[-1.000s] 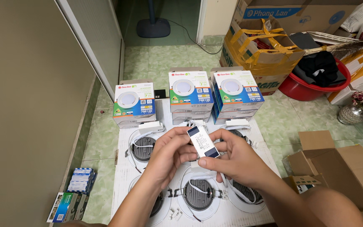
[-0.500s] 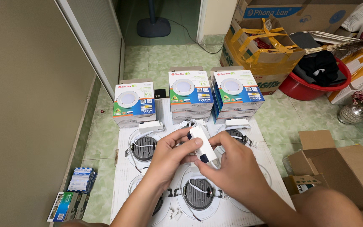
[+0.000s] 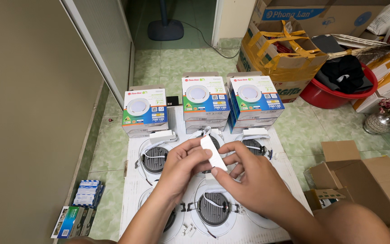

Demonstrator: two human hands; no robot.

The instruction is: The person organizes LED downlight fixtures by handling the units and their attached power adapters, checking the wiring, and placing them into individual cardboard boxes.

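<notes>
Both hands hold one small white rectangular driver box above a white sheet on the floor. My left hand grips its lower left side, and my right hand pinches its right edge with thumb and fingers. A short wire sticks out of the box's top end. Under the hands lie several round recessed lamp fittings face down, such as one at the left and one near me.
Three stacks of lamp boxes stand at the sheet's far edge. A red basin and cardboard cartons sit at the back right, an open carton at the right, small packs by the left wall.
The white driver box has been turned in my hands from showing its labelled face to showing a plain narrow side, and it now tilts more upright.
</notes>
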